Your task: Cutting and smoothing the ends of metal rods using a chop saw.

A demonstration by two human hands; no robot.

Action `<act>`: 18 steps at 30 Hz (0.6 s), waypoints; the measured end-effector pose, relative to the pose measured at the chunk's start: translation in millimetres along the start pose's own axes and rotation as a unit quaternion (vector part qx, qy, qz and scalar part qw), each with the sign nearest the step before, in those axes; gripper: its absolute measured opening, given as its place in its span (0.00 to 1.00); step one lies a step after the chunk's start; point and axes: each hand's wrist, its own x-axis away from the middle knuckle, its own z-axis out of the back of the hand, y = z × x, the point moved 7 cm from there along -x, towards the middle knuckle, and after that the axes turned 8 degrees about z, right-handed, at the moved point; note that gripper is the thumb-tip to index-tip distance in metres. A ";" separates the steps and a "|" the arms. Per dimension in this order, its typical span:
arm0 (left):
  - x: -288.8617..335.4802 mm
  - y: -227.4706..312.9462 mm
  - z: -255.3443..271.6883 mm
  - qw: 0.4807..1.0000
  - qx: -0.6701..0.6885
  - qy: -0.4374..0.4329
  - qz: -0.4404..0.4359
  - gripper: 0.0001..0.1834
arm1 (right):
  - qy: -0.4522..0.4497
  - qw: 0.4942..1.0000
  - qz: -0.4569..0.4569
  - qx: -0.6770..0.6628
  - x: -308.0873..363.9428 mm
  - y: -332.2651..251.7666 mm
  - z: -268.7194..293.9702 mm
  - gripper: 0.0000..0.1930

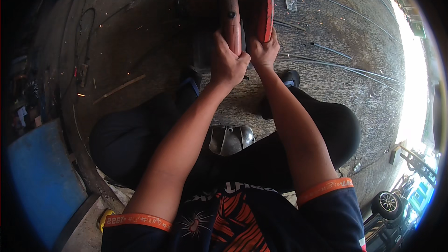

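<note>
A cut-off saw stands on the floor ahead of me, with a faded red handle (230, 23) and a brighter red blade guard (267, 14). My left hand (228, 63) is closed round the lower end of the handle. Beside it, my right hand (264, 52) is closed at the guard's lower end; what its fingers grip is hidden. Orange sparks are scattered over the floor around the saw. The blade itself does not show clearly.
Between my bent legs lies a shiny, rounded metal piece (231, 140). Several thin metal rods (345, 66) lie on the worn floor to the right. A blue panel (44, 182) leans at the lower left. A wheeled vehicle (388, 205) stands outside, lower right.
</note>
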 end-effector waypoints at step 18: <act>1.2 5.6 2.2 0.999 0.001 0.016 -0.036 0.32 | 0.000 1.000 -0.013 -0.014 -0.7 0.7 0.6 0.33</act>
